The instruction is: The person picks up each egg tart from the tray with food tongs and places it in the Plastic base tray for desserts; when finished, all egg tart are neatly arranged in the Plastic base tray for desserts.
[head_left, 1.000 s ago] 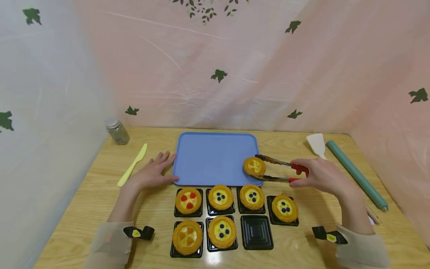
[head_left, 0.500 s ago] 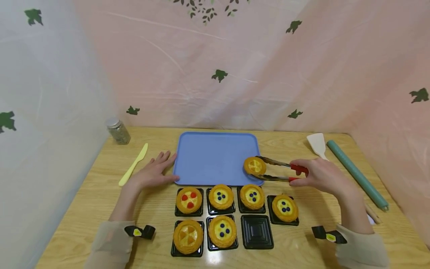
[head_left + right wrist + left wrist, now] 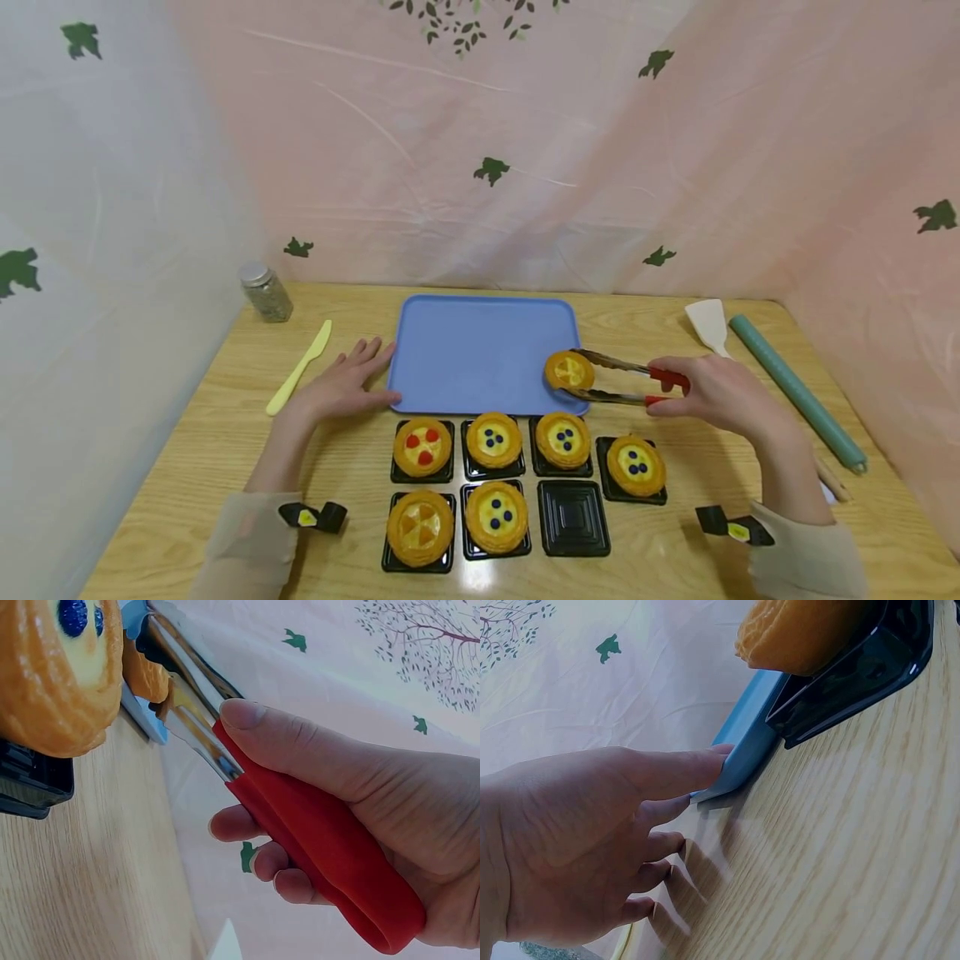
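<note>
Red-handled tongs [image 3: 626,379] sit pinched in my right hand [image 3: 720,394], their tips clamping a tart [image 3: 569,370] over the near right corner of the blue tray [image 3: 480,350] (just past my fingers). My left hand [image 3: 337,389] lies flat on the table [image 3: 210,433], fingers spread, thumb touching the tray's left edge.

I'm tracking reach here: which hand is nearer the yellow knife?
Left. The left hand lies flat on the table just right of the knife; the right hand holds tongs past the tray.
</note>
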A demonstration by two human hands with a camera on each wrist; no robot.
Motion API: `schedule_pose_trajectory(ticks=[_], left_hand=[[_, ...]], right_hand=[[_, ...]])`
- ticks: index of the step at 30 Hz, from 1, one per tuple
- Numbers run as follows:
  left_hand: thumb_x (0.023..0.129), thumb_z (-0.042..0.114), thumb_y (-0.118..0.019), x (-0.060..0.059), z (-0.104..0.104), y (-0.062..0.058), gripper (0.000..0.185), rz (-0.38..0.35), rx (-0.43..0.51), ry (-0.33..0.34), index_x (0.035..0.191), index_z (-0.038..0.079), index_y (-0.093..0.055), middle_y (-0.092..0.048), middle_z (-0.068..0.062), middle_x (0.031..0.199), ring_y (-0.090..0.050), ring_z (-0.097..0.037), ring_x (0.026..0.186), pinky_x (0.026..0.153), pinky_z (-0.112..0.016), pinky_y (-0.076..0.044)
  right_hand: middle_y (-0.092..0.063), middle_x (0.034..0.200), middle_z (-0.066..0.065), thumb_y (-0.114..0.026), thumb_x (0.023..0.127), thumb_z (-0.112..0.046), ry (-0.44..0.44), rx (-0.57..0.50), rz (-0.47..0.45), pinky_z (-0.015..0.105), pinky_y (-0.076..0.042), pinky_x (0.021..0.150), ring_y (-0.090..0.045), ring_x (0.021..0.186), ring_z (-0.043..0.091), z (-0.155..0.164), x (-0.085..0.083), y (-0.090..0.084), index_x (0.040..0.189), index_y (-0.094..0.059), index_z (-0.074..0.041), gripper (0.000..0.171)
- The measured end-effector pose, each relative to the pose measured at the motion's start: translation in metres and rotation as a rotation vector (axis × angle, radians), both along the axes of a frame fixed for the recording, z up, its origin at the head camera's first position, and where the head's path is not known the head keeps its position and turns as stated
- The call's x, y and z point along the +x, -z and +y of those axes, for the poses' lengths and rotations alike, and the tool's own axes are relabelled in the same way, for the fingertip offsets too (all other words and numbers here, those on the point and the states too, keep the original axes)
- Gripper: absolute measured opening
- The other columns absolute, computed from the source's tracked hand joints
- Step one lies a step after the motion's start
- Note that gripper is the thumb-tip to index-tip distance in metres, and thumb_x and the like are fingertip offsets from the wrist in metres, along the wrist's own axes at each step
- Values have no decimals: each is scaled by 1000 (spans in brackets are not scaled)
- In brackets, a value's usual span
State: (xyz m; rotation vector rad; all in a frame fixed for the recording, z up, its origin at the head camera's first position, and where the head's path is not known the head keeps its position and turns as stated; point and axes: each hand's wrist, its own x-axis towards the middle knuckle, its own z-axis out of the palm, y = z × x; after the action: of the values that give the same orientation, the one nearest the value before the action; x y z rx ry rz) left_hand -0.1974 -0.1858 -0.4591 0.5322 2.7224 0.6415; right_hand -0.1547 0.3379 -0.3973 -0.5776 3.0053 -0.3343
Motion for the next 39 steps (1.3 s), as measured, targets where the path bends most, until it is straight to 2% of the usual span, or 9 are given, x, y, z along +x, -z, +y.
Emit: schedule_pose_trajectory(ticks=[19, 32, 39], left_hand=[[98, 52, -62, -3, -1, 0, 90, -5, -2, -2, 165, 11, -18, -9, -25, 172, -3, -49, 159, 128, -68, -5], [98, 52, -62, 4, 0, 4, 89, 7, 9, 0, 165, 9, -21, -12, -26, 171, -5, -50, 159, 127, -70, -7], [99, 50, -62, 1, 1, -1, 87, 7, -3, -3, 165, 10, -21, -11, -25, 171, -4, -50, 159, 128, -69, -6]], right_hand=[[-73, 92, -5, -87, 80, -44, -15, 2, 25, 24, -44, 63, -56, 75, 6, 0, -2, -1, 122, -72, -12, 55], [-71, 89, -9, -87, 79, -44, -14, 0, 26, 22, -43, 62, -54, 73, 3, -1, 6, -1, 121, -73, -15, 53], [-71, 87, -9, -87, 79, -45, -29, -9, 37, 22, -42, 60, -54, 71, 3, -1, 1, 0, 121, -73, -13, 54]])
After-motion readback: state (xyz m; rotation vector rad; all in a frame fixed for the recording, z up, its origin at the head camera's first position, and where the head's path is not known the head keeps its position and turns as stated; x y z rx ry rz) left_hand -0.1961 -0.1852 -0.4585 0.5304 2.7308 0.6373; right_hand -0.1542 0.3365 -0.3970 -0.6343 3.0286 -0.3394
